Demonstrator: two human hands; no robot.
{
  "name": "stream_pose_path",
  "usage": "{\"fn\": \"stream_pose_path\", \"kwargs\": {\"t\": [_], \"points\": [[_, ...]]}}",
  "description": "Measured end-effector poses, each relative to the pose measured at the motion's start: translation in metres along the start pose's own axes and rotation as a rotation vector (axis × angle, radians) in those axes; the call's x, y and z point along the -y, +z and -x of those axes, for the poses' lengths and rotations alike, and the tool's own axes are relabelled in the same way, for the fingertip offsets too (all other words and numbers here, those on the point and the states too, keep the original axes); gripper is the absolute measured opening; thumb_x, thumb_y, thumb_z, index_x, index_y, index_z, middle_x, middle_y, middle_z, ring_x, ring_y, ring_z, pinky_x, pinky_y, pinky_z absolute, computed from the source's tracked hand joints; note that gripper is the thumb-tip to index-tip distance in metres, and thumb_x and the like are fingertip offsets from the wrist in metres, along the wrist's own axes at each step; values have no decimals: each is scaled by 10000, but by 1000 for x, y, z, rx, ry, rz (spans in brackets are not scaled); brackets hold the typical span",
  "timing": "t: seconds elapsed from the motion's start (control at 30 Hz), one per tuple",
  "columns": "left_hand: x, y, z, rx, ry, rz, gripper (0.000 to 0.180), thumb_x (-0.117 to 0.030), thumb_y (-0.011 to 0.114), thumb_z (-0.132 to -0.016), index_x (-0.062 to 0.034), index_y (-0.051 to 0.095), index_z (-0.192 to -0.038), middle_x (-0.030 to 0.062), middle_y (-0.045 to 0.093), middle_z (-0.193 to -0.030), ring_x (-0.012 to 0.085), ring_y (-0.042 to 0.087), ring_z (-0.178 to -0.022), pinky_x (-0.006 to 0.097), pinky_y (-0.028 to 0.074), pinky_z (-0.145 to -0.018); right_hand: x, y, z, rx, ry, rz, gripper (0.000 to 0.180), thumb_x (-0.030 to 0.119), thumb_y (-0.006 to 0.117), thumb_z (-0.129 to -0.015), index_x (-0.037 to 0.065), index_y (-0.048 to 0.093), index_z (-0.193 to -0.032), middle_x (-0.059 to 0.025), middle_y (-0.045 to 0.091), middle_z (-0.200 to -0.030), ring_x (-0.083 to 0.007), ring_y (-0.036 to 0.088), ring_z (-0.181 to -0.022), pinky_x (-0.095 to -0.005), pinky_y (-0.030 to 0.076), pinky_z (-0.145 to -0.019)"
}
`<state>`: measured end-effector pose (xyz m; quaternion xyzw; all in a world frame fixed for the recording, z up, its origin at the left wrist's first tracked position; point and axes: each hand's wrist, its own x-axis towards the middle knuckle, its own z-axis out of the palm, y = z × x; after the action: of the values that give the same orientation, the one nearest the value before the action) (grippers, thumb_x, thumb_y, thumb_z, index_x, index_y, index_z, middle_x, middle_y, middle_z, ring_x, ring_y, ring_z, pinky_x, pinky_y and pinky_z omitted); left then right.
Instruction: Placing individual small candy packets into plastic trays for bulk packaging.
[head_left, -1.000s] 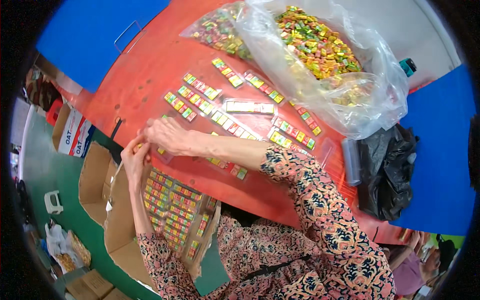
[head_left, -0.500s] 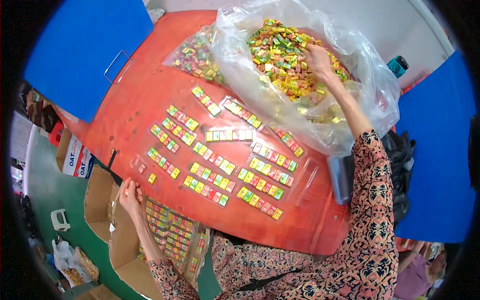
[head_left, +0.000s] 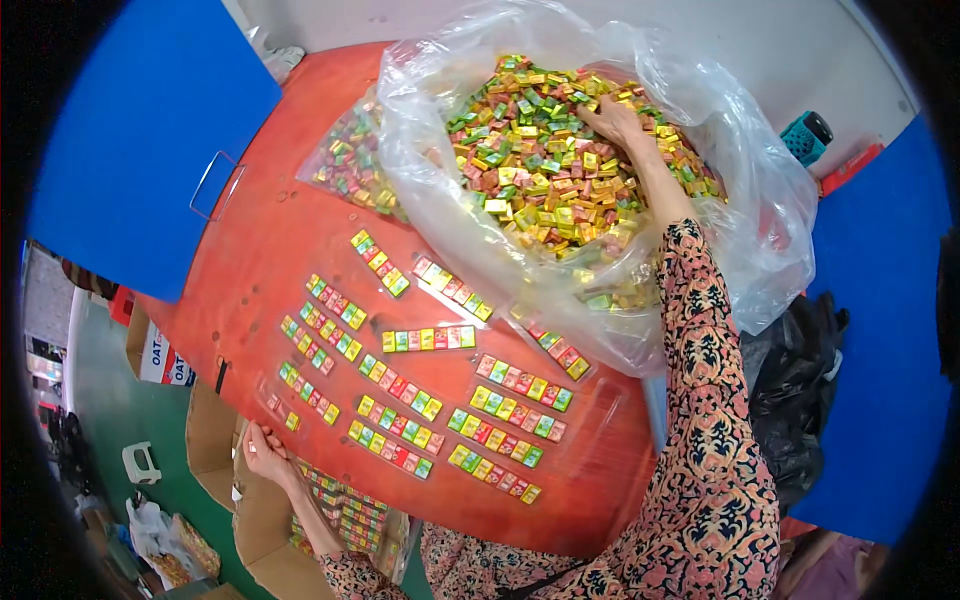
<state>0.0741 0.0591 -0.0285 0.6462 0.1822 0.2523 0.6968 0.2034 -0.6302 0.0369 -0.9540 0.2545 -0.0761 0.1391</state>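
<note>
Small glossy multicoloured rectangular pieces (head_left: pixel 545 165), upper centre, suit light fingertip picking; right hand (head_left: pixel 617 124), left hand (head_left: pixel 265 455): grips indiscernible.

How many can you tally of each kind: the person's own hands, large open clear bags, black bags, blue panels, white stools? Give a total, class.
Person's own hands: 2 (left hand, right hand)
Large open clear bag: 1
Black bag: 1
Blue panels: 2 (left panel, right panel)
White stool: 1
Total: 7
</note>
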Motion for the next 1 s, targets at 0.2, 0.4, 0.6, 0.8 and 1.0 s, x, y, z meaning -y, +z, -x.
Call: {"fn": "stream_pose_path", "kwargs": {"t": [0.2, 0.4, 0.6, 0.8, 1.0], "points": [[4, -3, -3, 29, 39, -11, 100, -112, 539, -851, -14, 559, -853, 9, 522, -627, 18, 404, -430, 144, 267, -334, 22, -12, 32, 26, -170, -51, 446, 420, 480, -750, 78, 570, -1022, -212, 593, -974, -360, 565, -924, -447, 438, -807], [11, -1, -6, 25, 36, 12, 94, -111, 540, -849, -20, 561, -834, 15, 533, -635, 21, 409, -434, 142, 270, -338, 73, 13, 104, -292, -483, 221, 248, 289, 563, -783, 66, 557, -891, -131, 520, -848, -283, 489, -851, -410, 441, -691], [8, -5, -6, 30, 48, 4, 98, -113, 551, -842, -17, 561, -832, 24, 547, -650, 25, 418, -437, 140, 274, -336, 71, -1, 126, -186, -536, 16, 265, 240, 516, -795, 46, 572, -966, -180, 539, -971, -327, 489, -932, -444, 422, -784], [10, -2, -6, 50, 56, 6, 106, -122, 560, -837, -16, 561, -834, 26, 552, -655, 25, 420, -434, 139, 278, -332, -2, -37, 42, -363, -161, -244, 300, 302, 478, -812, 75, 637, -928, -177, 612, -767, -273, 609, -720, -365, 455, -667], [13, 4, -6, 36, 57, -19, 98, -116, 559, -836, -18, 562, -834, 24, 555, -654, 23, 420, -430, 134, 279, -332, -30, 14, 4, -178, -150, -89, 463, 410, 482, -793, -29, 583, -899, -237, 596, -833, -337, 586, -785, -402, 443, -669]]}}
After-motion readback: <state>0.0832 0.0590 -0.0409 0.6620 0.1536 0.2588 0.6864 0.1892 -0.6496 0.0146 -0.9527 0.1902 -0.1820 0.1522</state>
